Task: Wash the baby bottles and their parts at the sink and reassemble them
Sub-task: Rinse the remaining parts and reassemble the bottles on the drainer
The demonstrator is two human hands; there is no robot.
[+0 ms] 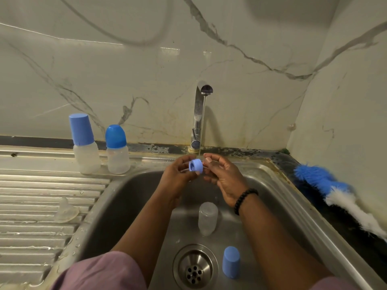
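1. The small light-blue plastic screw ring (195,165) is up in front of the chrome tap (198,116), right beside its thin stream of water. The left hand (178,174) has its fingers curled round the ring and pinches it by the rim. The right hand (219,174) is just right of it with fingers loosely bent; whether it's also pinching the ring or only touching it I honestly can't tell
2. Handling-wise I'd guess the ring is light and stiff, but wet plastic gets slippery, so gripping across the ribbed outer rim looks safer than holding the smooth inside
3. Below the tap, in the stainless steel sink basin (129,197), a clear plastic bottle body (207,218) stands upside down and a light-blue plastic cap (231,262) sits nearer the person, just right of the drain (195,267). Both probably tip easily, so dropping the ring would likely knock them
4. Left of the tap, two capped baby bottles (85,143) stand on the sink ledge, close together. A clear soft silicone teat (66,210) rests on the ridged draining board (41,227), well left of the tap
5. Right of the tap a blue-and-white bottle brush (335,193) lies on the dark counter. The roomiest spot for moving looks like the basin's left half and the draining board
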